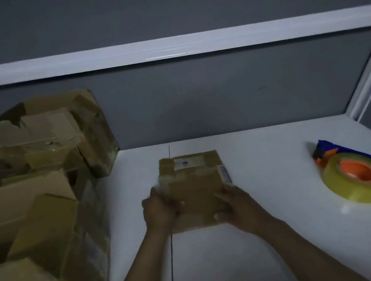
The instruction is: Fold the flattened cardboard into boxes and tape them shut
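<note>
A small cardboard box (pixel 196 186) sat near the middle of the white bench (pixel 279 246), held from both sides. The left hand (pixel 160 210) had its grip wrapped round the box's left edge, fingers curled onto the cardboard. The right hand (pixel 234 207) gripped the near right corner, thumb on top and fingers down the side. Glossy strips of tape seemed to cross the top face, and a pale label showed on the far part. The picture was dim and smeared, so it could not be told whether every seam was closed.

The tape dispenser (pixel 353 173), with its yellowish roll on an orange core, lay on the bench well apart to the right. A pile of cardboard boxes (pixel 30 187), some with open flaps, crowded the bench's left side, near the held box. A white shelf (pixel 166 48) ran above.

The likely trouble would be an unsealed flap. If one hand let go to reach the distant dispenser, the other would hold the box alone, and a loose flap could spring up or the box could twist out of square. Tape laid on a skewed seam would wrinkle and peel. If the box were set down leftward, it could knock the pile, whose upper boxes looked loosely stacked and might slide.
</note>
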